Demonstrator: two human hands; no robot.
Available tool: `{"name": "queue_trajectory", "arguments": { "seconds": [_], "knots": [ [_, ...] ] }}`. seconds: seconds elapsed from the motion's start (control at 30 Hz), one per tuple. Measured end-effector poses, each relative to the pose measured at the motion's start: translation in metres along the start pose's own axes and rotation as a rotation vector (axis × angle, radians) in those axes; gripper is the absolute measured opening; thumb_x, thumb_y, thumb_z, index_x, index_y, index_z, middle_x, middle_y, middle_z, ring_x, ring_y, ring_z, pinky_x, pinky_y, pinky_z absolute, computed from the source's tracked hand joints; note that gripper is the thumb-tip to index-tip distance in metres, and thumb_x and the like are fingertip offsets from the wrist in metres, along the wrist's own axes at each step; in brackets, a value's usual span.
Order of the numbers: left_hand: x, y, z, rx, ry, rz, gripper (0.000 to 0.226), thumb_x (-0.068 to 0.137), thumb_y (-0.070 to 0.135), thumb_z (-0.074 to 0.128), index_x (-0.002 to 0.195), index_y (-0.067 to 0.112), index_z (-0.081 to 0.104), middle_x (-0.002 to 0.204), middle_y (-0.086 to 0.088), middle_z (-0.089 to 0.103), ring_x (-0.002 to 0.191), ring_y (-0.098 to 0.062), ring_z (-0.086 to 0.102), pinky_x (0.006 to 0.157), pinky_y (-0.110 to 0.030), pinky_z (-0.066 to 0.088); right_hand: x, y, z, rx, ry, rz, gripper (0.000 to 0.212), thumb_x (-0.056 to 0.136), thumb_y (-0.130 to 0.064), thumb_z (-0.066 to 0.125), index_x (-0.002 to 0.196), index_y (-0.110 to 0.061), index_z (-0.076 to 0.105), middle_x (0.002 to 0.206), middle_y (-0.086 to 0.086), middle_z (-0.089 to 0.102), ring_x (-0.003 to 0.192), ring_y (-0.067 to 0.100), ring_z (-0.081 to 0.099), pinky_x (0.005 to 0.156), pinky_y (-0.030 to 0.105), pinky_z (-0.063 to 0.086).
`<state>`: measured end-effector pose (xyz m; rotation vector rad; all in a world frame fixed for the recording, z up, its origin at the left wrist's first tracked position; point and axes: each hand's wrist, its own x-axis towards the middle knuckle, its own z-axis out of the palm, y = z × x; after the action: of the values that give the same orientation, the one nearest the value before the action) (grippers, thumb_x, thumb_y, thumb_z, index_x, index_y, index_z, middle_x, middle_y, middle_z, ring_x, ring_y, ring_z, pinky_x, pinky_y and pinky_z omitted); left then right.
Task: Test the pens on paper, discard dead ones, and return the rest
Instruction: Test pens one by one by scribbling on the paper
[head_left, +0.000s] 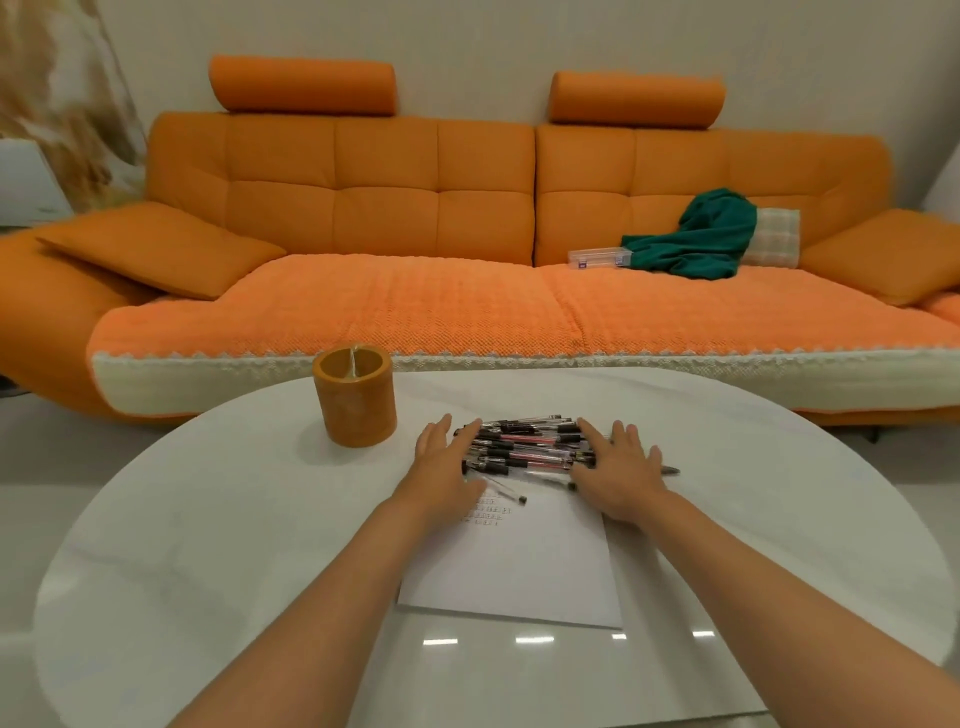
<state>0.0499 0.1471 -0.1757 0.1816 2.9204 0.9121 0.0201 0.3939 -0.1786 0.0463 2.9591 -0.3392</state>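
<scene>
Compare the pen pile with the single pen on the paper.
The pen pile is bunched between the left hand and right hand, pens running left-right; the single pen lies alone, slanted. The pile sits at the far edge of the paper; the single pen nearer. Both show black caps.

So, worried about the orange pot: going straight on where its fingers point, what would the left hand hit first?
Probably nothing: ahead of the left hand lies bare white oval table; the round orange pot stands leftward.
</scene>
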Motion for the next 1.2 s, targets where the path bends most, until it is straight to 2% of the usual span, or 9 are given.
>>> {"name": "queue_trajectory", "arguments": {
  "seconds": [0.13, 0.33, 0.43, 0.53, 0.67, 0.9, 1.07, 1.13, 1.2],
  "knots": [
    [0.018, -0.005, 0.004, 0.289, 0.033, 0.144, 0.077, 0.097, 0.042, 0.055, 0.158, 0.042, 0.007, 0.167, 0.002, -0.009, 0.152, -0.022, -0.017, 0.122, -0.048, -0.009, 0.018, -0.016, 0.005, 0.025, 0.003, -0.117, 0.070, 0.097, -0.042, 0.036, 0.158, -0.035, 0.002, 0.166, 0.010, -0.006, 0.152, 0.028, -0.014, 0.121, 0.054, -0.006],
    [0.033, -0.014, 0.001, 0.337, -0.048, 0.157, 0.081, 0.096, 0.047, 0.050, 0.159, 0.038, -0.001, 0.167, 0.005, -0.011, 0.152, -0.019, -0.017, 0.121, -0.046, -0.013, 0.028, -0.032, 0.003, 0.224, 0.034, -0.339, 0.070, 0.096, -0.023, 0.044, 0.159, -0.022, 0.013, 0.167, 0.005, 0.004, 0.153, 0.020, -0.008, 0.123, 0.045, -0.009],
    [0.045, -0.011, -0.001, 0.311, -0.078, 0.173, 0.092, 0.089, 0.047, 0.056, 0.159, 0.033, -0.001, 0.167, 0.007, -0.010, 0.152, -0.017, -0.016, 0.122, -0.046, -0.012, 0.030, -0.018, -0.002, 0.138, 0.196, -0.225, 0.069, 0.092, -0.028, 0.046, 0.156, -0.034, 0.020, 0.166, -0.001, 0.007, 0.153, 0.019, -0.006, 0.116, 0.060, -0.012],
    [0.059, -0.003, -0.002, 0.316, -0.140, 0.211, 0.097, 0.086, 0.050, 0.058, 0.159, 0.033, -0.002, 0.167, 0.007, -0.010, 0.152, -0.015, -0.014, 0.123, -0.045, -0.010, 0.033, -0.007, 0.000, 0.062, 0.074, -0.059, 0.067, 0.094, -0.045, 0.039, 0.155, -0.044, 0.010, 0.167, 0.000, -0.005, 0.152, 0.025, -0.013, 0.113, 0.068, -0.008],
    [0.073, 0.002, -0.001, 0.352, -0.212, 0.215, 0.102, 0.084, 0.060, 0.060, 0.158, 0.037, -0.006, 0.167, 0.007, -0.012, 0.153, -0.016, -0.014, 0.122, -0.045, -0.009, 0.041, -0.019, 0.006, 0.123, 0.002, -0.171, 0.069, 0.094, -0.041, 0.042, 0.155, -0.046, 0.008, 0.167, 0.002, -0.005, 0.152, 0.022, -0.014, 0.116, 0.064, -0.010],
    [0.068, -0.019, -0.014, 0.357, -0.050, 0.188, 0.096, 0.077, 0.073, 0.057, 0.156, 0.032, 0.022, 0.144, 0.001, 0.031, 0.131, -0.021, 0.025, 0.110, -0.036, 0.025, 0.059, -0.059, 0.008, 0.226, -0.058, -0.381, 0.084, 0.071, -0.035, 0.045, 0.153, -0.037, 0.027, 0.163, 0.006, 0.017, 0.151, 0.023, 0.003, 0.118, 0.059, -0.008],
    [0.070, -0.032, -0.020, 0.298, -0.050, 0.195, 0.097, 0.072, 0.073, 0.066, 0.150, 0.025, 0.034, 0.166, 0.003, -0.004, 0.152, -0.018, -0.011, 0.123, -0.045, 0.003, 0.061, -0.077, 0.007, 0.019, -0.043, -0.486, 0.087, 0.074, -0.045, 0.043, 0.156, -0.033, 0.017, 0.165, 0.002, 0.008, 0.153, 0.020, -0.005, 0.114, 0.066, -0.014],
    [0.077, -0.032, -0.024, 0.294, -0.132, 0.171, 0.097, 0.070, 0.073, 0.067, 0.146, 0.022, 0.033, 0.166, -0.001, 0.010, 0.153, -0.022, 0.005, 0.124, -0.046, 0.003, 0.067, -0.080, 0.002, -0.033, -0.124, -0.525, 0.097, 0.078, -0.046, 0.053, 0.158, -0.028, 0.002, 0.166, 0.002, -0.010, 0.152, 0.018, -0.017, 0.117, 0.062, -0.010],
    [0.080, -0.030, -0.027, 0.236, -0.153, 0.148, 0.084, 0.069, 0.068, 0.070, 0.134, 0.025, 0.038, 0.140, 0.002, 0.046, 0.130, -0.023, 0.041, 0.116, -0.047, 0.028, 0.074, -0.084, -0.002, -0.110, -0.189, -0.545, 0.105, 0.083, -0.042, 0.062, 0.157, -0.024, -0.010, 0.165, 0.001, -0.019, 0.150, 0.018, -0.021, 0.119, 0.059, -0.007]
  ]
}}
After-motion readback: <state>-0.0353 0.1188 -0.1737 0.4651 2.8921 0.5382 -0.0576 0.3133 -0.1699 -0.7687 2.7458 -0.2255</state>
